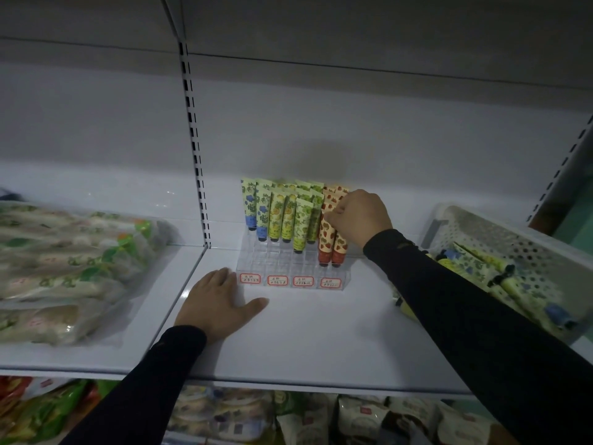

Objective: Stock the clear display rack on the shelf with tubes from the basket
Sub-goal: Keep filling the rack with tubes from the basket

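White shelf [321, 332] holds clear rack [292, 271] at centre-back, basket [513, 239] w/ loose tubes at right edge. L hand [218, 300] flat on shelf, fingers spread, just left of rack. R hand [359, 216] curled, fingertips pinching top of red strawberry tube [325, 242] in rack's rightmost col.
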A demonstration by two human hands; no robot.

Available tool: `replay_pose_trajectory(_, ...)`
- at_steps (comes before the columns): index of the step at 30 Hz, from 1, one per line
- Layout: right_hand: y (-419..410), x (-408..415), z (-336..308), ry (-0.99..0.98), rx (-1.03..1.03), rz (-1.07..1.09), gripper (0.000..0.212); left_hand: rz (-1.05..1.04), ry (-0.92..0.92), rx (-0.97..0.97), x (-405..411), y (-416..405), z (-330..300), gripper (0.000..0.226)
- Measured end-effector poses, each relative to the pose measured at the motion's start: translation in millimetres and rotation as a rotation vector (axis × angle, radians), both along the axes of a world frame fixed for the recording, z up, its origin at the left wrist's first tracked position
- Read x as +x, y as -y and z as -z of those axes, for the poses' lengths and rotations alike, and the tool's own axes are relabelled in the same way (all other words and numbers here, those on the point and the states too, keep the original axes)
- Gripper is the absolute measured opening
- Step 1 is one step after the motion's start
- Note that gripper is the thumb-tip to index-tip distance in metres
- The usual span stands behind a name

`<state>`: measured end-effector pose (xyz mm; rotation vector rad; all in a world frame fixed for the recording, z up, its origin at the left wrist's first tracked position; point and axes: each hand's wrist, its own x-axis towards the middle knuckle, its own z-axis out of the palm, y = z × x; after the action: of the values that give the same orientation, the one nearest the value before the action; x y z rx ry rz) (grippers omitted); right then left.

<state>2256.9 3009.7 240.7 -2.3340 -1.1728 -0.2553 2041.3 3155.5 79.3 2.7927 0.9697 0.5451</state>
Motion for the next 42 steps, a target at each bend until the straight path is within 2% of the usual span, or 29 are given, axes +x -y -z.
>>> replay_pose_trajectory(6, 10, 4, 1, -0.038, 0.094, -0.046, 0.041, 0.001, 0.004, -0.012, -1, 3, -3, 0.071)
replay_pose_trajectory(9, 12, 4, 2, -0.014, 0.055, -0.06, 0.042, 0.0, 0.012, -0.012, -1, 5, -4, 0.059)
replay_pose_trajectory(14, 10, 6, 4, 0.003, 0.033, -0.081, 0.028, -0.009, 0.005, -0.026, -1, 5, -5, 0.056)
replay_pose_trajectory(19, 10, 12, 0, -0.008, -0.012, -0.104, 0.026, 0.005, 0.012, -0.037, -1, 6, -6, 0.05)
replay_pose_trajectory(33, 16, 17, -7, -0.029, -0.072, -0.131, 0.022, -0.004, 0.01, -0.042, -1, 8, -8, 0.063)
replay_pose_trajectory(35, 15, 17, -8, -0.013, -0.095, -0.132, 0.023, -0.011, 0.013, -0.042, -1, 7, -7, 0.058)
replay_pose_trajectory(42, 12, 18, -7, -0.008, -0.112, -0.135, 0.03, -0.01, 0.019, -0.026, 0, 6, -5, 0.066)
